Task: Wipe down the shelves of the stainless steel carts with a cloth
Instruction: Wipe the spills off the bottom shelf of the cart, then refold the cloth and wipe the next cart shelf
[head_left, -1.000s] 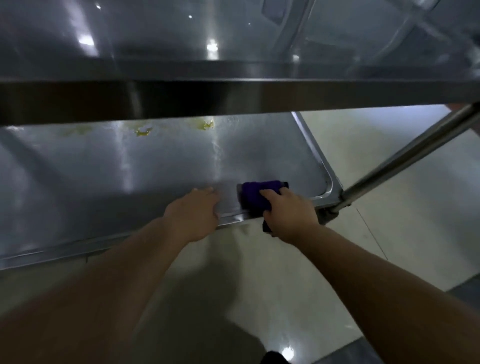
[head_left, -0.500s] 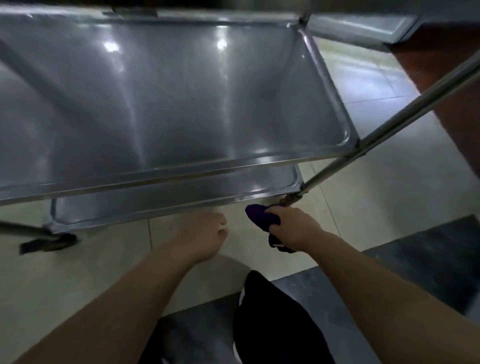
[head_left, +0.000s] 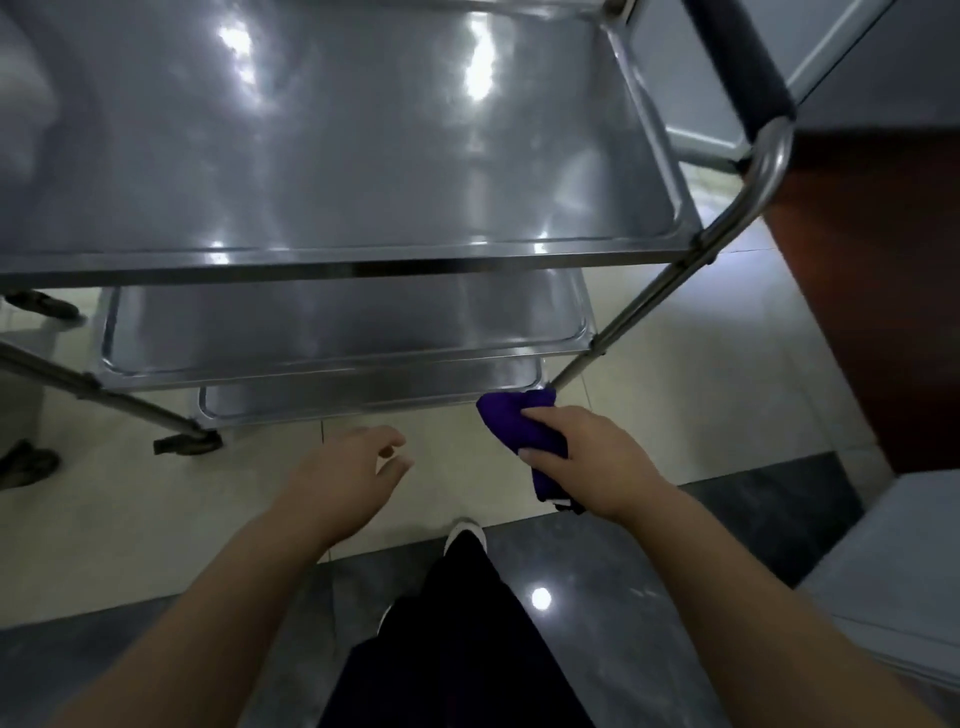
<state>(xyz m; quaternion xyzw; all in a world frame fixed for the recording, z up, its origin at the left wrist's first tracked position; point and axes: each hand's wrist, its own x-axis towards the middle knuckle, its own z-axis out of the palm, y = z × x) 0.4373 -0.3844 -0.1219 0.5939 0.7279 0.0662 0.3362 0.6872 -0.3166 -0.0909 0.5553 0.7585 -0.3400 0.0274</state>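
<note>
A stainless steel cart stands in front of me with three stacked shelves: a wide top shelf (head_left: 337, 156), a middle shelf (head_left: 337, 332) and a bottom shelf (head_left: 363, 392). My right hand (head_left: 597, 462) grips a folded purple cloth (head_left: 519, 426) just in front of the bottom shelf's right corner, off the metal. My left hand (head_left: 348, 473) hovers over the floor in front of the cart, fingers loosely apart, holding nothing.
The cart's handle bar (head_left: 748, 88) and right leg (head_left: 649, 291) slope down on the right. A dark red-brown cabinet (head_left: 872, 312) stands close on the right. A caster (head_left: 187, 444) sits at the lower left. Another person's shoes (head_left: 26, 462) stand at far left. My own leg and shoe (head_left: 462, 597) are below.
I have risen from the low shelf, so all three shelves show from above. My left hand let go of the shelf edge. My right hand lifted the cloth off the shelf.
</note>
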